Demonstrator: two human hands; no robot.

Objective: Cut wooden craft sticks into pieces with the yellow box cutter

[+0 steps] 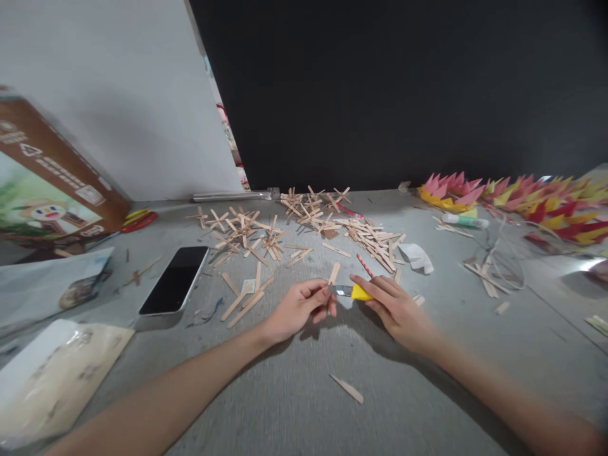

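Observation:
Near the middle of the grey table, my left hand (304, 307) pinches a flat wooden stick (334, 273) that points up and away. My right hand (392, 307) is closed on a yellow-handled tool (361, 292), whose metal end (342, 291) reaches to my left fingertips. A red-and-white striped rod (365, 265) sticks out beyond my right fingers; whether it belongs to the tool is unclear. In front of my hands lies a pointed piece of wood (348, 388). Behind them are a loose pile of sticks (373, 240) and several crossed-stick shapes (237, 231).
A phone (175, 280) and plastic packets (66, 373) lie at the left, with a brown box (52, 171) behind. At the right are pink and yellow paper pieces (451, 192), a glue stick (465, 221) and a clear cable (520, 266). A black panel (403, 95) stands behind.

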